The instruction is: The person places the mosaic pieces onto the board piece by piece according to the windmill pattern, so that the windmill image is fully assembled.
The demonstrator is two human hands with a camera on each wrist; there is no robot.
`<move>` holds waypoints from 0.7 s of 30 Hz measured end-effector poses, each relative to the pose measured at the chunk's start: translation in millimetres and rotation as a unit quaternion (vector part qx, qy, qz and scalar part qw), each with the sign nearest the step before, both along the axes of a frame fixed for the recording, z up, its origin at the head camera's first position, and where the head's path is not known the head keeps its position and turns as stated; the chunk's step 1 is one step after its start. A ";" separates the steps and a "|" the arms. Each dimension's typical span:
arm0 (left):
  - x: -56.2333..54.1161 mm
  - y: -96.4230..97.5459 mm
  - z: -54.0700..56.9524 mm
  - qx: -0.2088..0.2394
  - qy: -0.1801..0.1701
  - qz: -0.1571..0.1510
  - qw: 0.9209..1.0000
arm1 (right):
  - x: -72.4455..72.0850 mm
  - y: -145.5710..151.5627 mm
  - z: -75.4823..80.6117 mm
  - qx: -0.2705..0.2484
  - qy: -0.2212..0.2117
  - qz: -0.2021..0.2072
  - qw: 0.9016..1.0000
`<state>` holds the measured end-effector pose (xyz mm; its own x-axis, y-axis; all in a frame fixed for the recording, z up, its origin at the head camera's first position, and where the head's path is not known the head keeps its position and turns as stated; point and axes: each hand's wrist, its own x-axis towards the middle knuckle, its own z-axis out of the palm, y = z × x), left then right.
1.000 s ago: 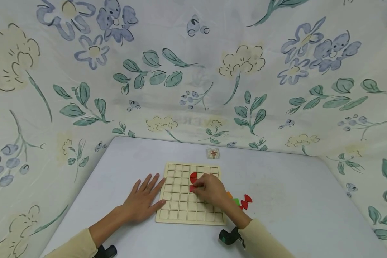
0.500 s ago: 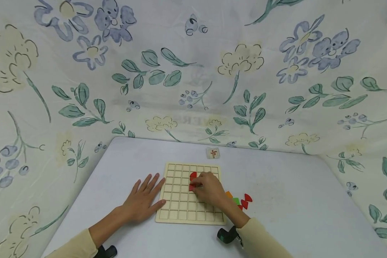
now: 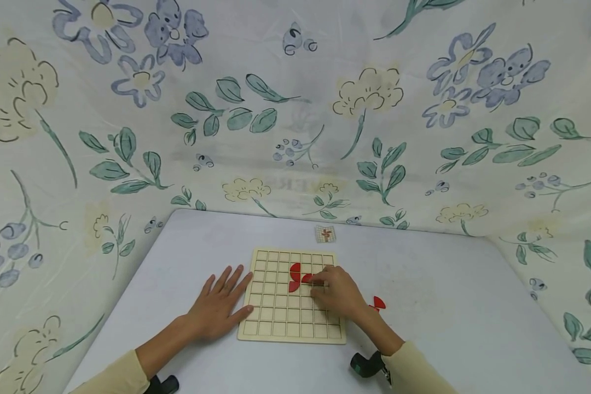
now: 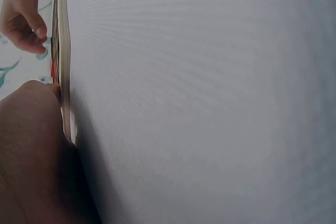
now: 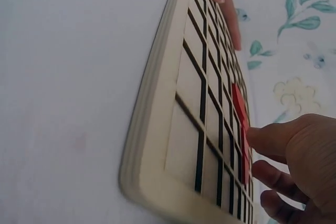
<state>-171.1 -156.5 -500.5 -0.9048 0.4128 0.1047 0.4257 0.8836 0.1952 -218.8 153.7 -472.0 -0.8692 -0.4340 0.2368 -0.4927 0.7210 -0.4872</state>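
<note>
My left hand [image 3: 219, 303] lies spread on the white table, its fingertips and thumb touching the left edge of a pale wooden grid board [image 3: 271, 328]. In the head view, my right hand [image 3: 340, 293] is over the board's right half, fingers bent, fingertips beside a red rounded piece [image 3: 306, 278]. Gaps show between the thumb and fingers in both wrist views, with no piece seen between them. Left of that piece, a red half-circle shape [image 3: 295, 269] and a red quarter piece [image 3: 294, 287] lie in grid cells. The right hand hides some cells.
Loose red pieces [image 3: 379, 302] lie right of the board, partly behind the right forearm. A small patterned card [image 3: 325, 234] lies beyond the board. Black wrist-camera mounts [image 3: 366, 365] sit at the wrists, and a floral cloth [image 3: 295, 109] hangs behind the table.
My right hand has moved right from the left red pieces, uncovering them and showing the red piece at its fingertips. Its forearm now covers the orange and green pieces. My left hand stays still.
</note>
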 end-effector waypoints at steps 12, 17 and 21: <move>0.3 -0.4 0.1 0.004 -0.006 -0.004 1.000 | 5.6 39.6 4.0 0.002 -0.009 -0.049 0.999; -0.1 -0.4 -0.6 0.000 -0.006 -0.001 1.000 | 9.0 55.3 6.1 0.013 -0.020 -0.077 0.997; 0.5 0.1 0.4 0.005 -0.008 -0.002 1.000 | 11.9 69.9 6.0 0.033 -0.025 -0.097 0.994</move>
